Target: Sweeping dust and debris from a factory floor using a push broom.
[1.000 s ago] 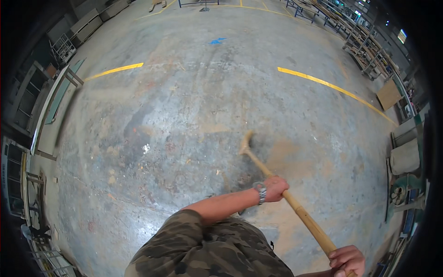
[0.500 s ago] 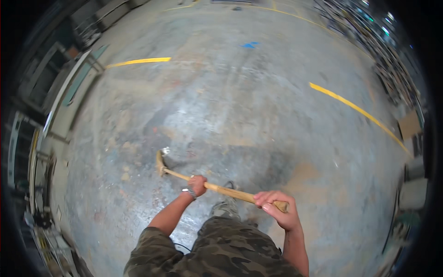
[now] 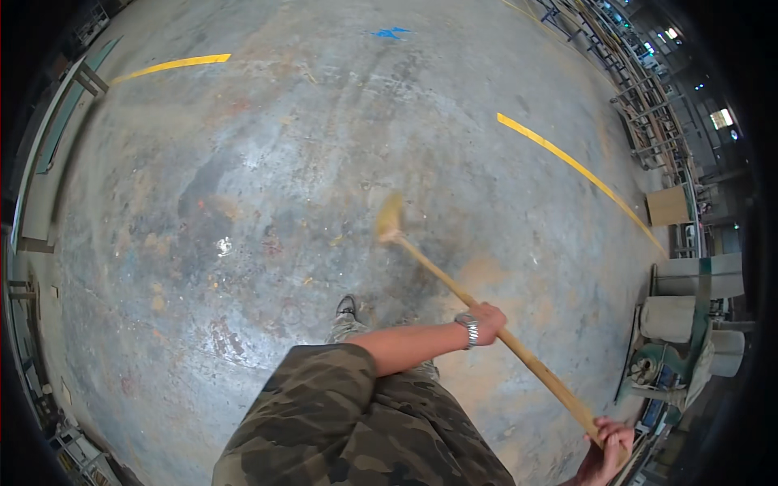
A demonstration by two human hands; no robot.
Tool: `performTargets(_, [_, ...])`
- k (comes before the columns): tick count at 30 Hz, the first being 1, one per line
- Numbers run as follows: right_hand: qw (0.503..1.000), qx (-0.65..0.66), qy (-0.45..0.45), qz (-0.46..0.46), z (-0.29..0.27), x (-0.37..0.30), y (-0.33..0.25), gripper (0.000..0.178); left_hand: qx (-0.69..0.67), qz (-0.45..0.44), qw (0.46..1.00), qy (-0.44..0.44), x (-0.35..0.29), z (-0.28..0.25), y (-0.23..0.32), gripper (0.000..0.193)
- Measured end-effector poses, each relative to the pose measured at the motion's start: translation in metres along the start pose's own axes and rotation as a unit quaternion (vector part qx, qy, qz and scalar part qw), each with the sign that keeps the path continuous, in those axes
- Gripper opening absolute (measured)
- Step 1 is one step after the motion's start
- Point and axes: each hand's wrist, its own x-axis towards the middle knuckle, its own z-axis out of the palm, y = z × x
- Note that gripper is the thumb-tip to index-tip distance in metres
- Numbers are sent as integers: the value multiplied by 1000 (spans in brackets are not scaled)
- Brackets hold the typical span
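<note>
A tool with a long pale wooden handle slants across my front, from the lower right up to the middle. Its tan, curved head is smeared by motion; it resembles a pickaxe, but its exact kind cannot be made out. My left hand, with a metal watch at the wrist, wraps the handle around its middle. At the butt end near the lower right, my right hand grips the handle, fingers curled round it. The tool's head appears to hang above the stained concrete floor.
Yellow lines mark the floor, with a blue patch farther off. Metal racks, a cardboard box and pale drums stand along the right. A long bench runs down the left. My shoe shows below.
The tool has swung to the right, its head now farther from me. Both hands moved right with it, the right one also lower. My view has shifted to the right.
</note>
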Motion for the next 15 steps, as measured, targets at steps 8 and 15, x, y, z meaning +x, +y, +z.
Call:
performTargets(8, [978, -138, -112, -112, 62, 26, -57, 12, -87, 223, 968, -73, 93, -12, 30, 18])
performTargets(15, [945, 38, -132, -296, -36, 111, -22, 29, -9, 238, 970, -54, 67, -88, 27, 12])
